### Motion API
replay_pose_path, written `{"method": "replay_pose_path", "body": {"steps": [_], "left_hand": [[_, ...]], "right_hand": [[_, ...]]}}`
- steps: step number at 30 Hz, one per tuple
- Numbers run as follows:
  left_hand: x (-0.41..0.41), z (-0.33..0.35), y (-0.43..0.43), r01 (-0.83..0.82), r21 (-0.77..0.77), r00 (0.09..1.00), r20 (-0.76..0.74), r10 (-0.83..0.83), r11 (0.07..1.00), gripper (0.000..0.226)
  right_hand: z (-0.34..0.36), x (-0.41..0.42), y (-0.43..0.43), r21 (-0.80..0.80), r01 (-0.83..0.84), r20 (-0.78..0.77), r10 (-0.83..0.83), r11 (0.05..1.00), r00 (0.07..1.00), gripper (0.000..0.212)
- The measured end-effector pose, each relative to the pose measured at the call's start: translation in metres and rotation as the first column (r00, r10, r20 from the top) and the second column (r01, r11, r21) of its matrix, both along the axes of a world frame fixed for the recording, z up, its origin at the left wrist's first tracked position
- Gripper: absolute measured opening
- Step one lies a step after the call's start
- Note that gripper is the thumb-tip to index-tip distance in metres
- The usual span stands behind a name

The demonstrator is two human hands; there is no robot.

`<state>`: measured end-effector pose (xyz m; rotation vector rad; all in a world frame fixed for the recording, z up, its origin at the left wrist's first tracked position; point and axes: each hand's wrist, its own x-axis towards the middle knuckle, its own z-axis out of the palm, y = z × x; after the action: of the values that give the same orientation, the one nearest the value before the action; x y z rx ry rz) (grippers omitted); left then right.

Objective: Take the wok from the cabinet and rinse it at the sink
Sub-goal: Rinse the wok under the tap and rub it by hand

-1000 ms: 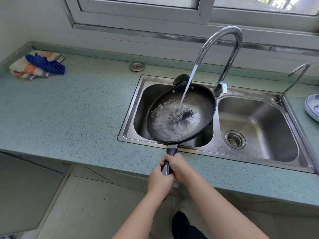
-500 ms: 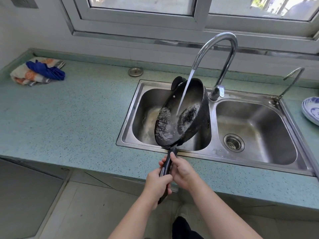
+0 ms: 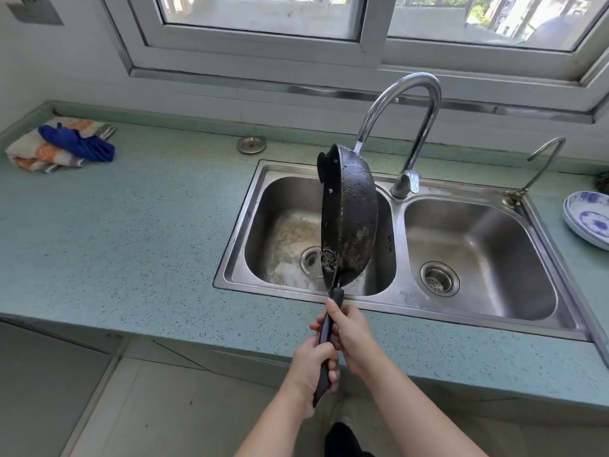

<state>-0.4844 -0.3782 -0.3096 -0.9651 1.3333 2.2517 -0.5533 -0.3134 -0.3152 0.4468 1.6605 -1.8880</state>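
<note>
The black wok stands almost on edge over the left basin of the steel double sink, its wet, speckled underside turned to the right. Both hands grip its long dark handle: my right hand higher up near the sink's front edge, my left hand just below it. The tall curved tap arches behind the wok, and a short piece of its water stream shows by the wok's top rim. Water lies foamy on the left basin's floor around the drain.
Folded cloths with a blue rag lie at the back left of the green counter. A metal drain stopper sits behind the sink. A small second tap and a blue-patterned plate are at the right. A window runs along the back wall.
The wok was level under the stream with water in it. It has since been tipped up onto its edge, emptying into the left basin. Both hands have stayed on the handle.
</note>
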Motion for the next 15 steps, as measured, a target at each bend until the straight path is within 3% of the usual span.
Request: {"method": "replay_pose_path", "body": {"steps": [4, 12, 15], "left_hand": [[0.001, -0.004, -0.002, -0.015, 0.089, 1.000, -0.007, 0.016, 0.996, 0.015], [0.006, -0.006, -0.027, 0.102, 0.248, 0.994, 0.014, -0.109, 0.963, 0.013], [0.002, 0.004, -0.043, 0.256, 0.152, 0.957, 0.101, -0.273, 0.955, 0.004]], "right_hand": [[0.003, -0.002, -0.001, 0.067, -0.045, 0.013, 0.044, 0.997, 0.999, 0.020], [0.001, -0.006, -0.012, 0.104, -0.062, 0.055, 0.057, 0.993, 0.997, 0.025], [0.000, -0.007, -0.017, 0.117, -0.055, 0.072, 0.047, 0.992, 0.996, 0.024]]}}
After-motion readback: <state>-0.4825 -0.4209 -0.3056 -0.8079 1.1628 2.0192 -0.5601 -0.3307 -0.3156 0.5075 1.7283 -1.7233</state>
